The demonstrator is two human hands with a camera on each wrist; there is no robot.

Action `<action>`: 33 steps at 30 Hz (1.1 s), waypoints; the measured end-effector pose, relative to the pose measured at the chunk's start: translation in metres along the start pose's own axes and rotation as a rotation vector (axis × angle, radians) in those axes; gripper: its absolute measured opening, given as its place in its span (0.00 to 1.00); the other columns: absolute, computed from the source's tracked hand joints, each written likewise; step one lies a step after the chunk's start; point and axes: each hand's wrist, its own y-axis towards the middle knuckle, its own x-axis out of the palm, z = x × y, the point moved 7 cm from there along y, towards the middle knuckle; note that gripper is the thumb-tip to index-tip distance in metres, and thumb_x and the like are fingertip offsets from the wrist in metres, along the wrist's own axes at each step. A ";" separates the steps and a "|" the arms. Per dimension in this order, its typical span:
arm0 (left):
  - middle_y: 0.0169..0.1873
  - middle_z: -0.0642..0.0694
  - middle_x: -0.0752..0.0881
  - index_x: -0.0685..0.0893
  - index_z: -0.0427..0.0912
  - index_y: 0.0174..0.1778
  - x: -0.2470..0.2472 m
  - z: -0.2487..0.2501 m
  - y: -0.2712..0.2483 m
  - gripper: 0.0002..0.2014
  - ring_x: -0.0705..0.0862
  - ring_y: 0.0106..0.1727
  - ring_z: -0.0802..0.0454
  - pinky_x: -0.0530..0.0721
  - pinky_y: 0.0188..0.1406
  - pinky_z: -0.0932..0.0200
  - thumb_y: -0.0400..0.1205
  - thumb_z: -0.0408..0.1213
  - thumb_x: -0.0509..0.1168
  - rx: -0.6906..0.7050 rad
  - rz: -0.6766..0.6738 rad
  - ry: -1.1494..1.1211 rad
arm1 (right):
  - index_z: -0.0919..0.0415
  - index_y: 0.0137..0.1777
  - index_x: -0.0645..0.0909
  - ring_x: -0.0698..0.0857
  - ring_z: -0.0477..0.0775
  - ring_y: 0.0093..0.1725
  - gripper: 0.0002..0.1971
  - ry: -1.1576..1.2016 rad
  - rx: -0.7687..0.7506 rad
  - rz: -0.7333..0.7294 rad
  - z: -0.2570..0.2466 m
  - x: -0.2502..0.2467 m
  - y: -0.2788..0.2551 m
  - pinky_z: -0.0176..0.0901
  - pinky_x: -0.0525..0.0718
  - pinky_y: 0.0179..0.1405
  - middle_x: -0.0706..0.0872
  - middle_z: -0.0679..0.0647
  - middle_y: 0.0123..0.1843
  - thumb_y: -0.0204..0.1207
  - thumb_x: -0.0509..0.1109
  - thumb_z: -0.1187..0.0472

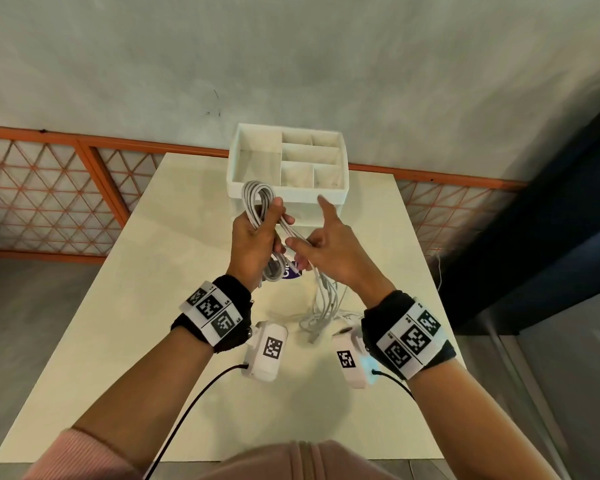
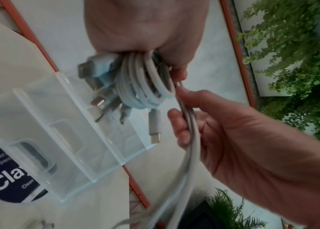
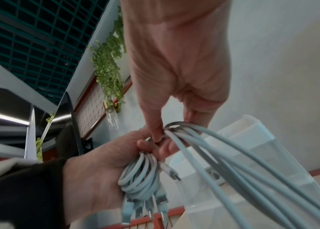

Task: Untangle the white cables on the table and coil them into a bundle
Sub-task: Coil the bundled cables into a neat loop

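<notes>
We see the white cables (image 1: 257, 206) partly wound into a coil held up above the desk (image 1: 125, 306), in front of the white divided organizer box (image 1: 286, 161). The coil sits in the grip of the left hand (image 1: 253, 244), whose fingers and thumb curl round the loops; in the left wrist view the loops (image 2: 145, 83) bulge out below the fist, with several plugs (image 2: 94, 69) sticking out beside them. From the coil the loose strands run across to the right hand (image 1: 329, 247), which pinches them between thumb and curled fingers just beside the left hand, while its index finger points straight out toward the box. The right wrist view shows the strands (image 3: 214, 151) fanning out of that pinch and falling away downward. In the head view they trail down to a loose heap (image 1: 321, 310) on the desk between the two wrists. Under the hands lies a dark round label (image 2: 0, 175), partly covered by a clear plastic tray (image 2: 72, 124)
</notes>
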 end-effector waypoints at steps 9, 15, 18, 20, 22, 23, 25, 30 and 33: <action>0.26 0.43 0.77 0.76 0.35 0.36 -0.018 -0.012 0.011 0.17 0.75 0.25 0.53 0.75 0.28 0.60 0.85 0.44 0.60 0.009 0.181 -0.024 | 0.63 0.63 0.79 0.73 0.48 0.26 0.12 0.103 -0.147 -0.300 -0.027 0.013 -0.005 0.32 0.75 0.26 0.82 0.63 0.37 0.82 0.64 0.63; 0.23 0.53 0.77 0.76 0.45 0.30 -0.005 -0.017 0.011 0.16 0.73 0.21 0.59 0.74 0.22 0.66 0.84 0.46 0.61 -0.185 0.111 -0.279 | 0.53 0.77 0.69 0.70 0.48 0.27 0.20 -0.069 -0.118 -0.435 -0.023 0.017 -0.004 0.30 0.75 0.28 0.76 0.51 0.34 0.86 0.56 0.59; 0.23 0.53 0.77 0.77 0.45 0.32 -0.005 -0.021 0.013 0.14 0.74 0.23 0.59 0.75 0.25 0.66 0.83 0.45 0.63 -0.266 0.113 -0.366 | 0.45 0.80 0.61 0.71 0.42 0.26 0.22 -0.244 -0.142 -0.485 -0.019 0.022 -0.005 0.32 0.77 0.33 0.76 0.53 0.36 0.87 0.52 0.56; 0.24 0.52 0.76 0.77 0.44 0.34 -0.005 -0.022 0.014 0.12 0.73 0.23 0.59 0.75 0.26 0.66 0.82 0.45 0.63 -0.286 0.135 -0.378 | 0.41 0.81 0.55 0.72 0.42 0.29 0.23 -0.360 -0.163 -0.501 -0.016 0.024 -0.006 0.22 0.74 0.33 0.77 0.54 0.37 0.87 0.49 0.55; 0.24 0.52 0.73 0.75 0.44 0.36 -0.007 -0.024 0.015 0.12 0.72 0.23 0.58 0.75 0.26 0.65 0.82 0.45 0.64 -0.278 0.202 -0.366 | 0.40 0.82 0.50 0.73 0.42 0.33 0.24 -0.433 -0.175 -0.530 -0.016 0.025 -0.007 0.17 0.72 0.35 0.77 0.52 0.39 0.88 0.47 0.54; 0.23 0.52 0.72 0.74 0.43 0.36 -0.009 -0.024 0.015 0.12 0.72 0.21 0.58 0.75 0.25 0.64 0.82 0.45 0.64 -0.257 0.247 -0.347 | 0.39 0.82 0.48 0.73 0.41 0.34 0.24 -0.447 -0.162 -0.554 -0.015 0.027 -0.008 0.17 0.72 0.35 0.77 0.51 0.39 0.87 0.47 0.53; 0.19 0.55 0.71 0.72 0.43 0.35 -0.012 -0.021 0.015 0.13 0.71 0.19 0.58 0.74 0.22 0.63 0.82 0.45 0.63 -0.189 0.326 -0.319 | 0.37 0.82 0.43 0.74 0.42 0.34 0.27 -0.434 -0.124 -0.606 -0.012 0.033 -0.009 0.20 0.75 0.35 0.77 0.50 0.39 0.87 0.49 0.52; 0.15 0.56 0.72 0.71 0.43 0.33 -0.020 -0.011 0.022 0.15 0.70 0.16 0.58 0.74 0.21 0.64 0.84 0.44 0.59 -0.133 0.429 -0.390 | 0.40 0.82 0.45 0.77 0.49 0.36 0.33 -0.097 -0.174 -0.622 -0.004 0.034 -0.011 0.32 0.79 0.38 0.82 0.56 0.41 0.85 0.59 0.61; 0.17 0.53 0.71 0.72 0.43 0.34 -0.033 -0.011 0.029 0.14 0.69 0.17 0.58 0.74 0.21 0.62 0.84 0.44 0.60 -0.155 0.479 -0.497 | 0.55 0.78 0.67 0.76 0.47 0.34 0.25 0.240 -0.129 -0.449 0.009 0.015 -0.006 0.31 0.80 0.40 0.83 0.57 0.40 0.82 0.64 0.66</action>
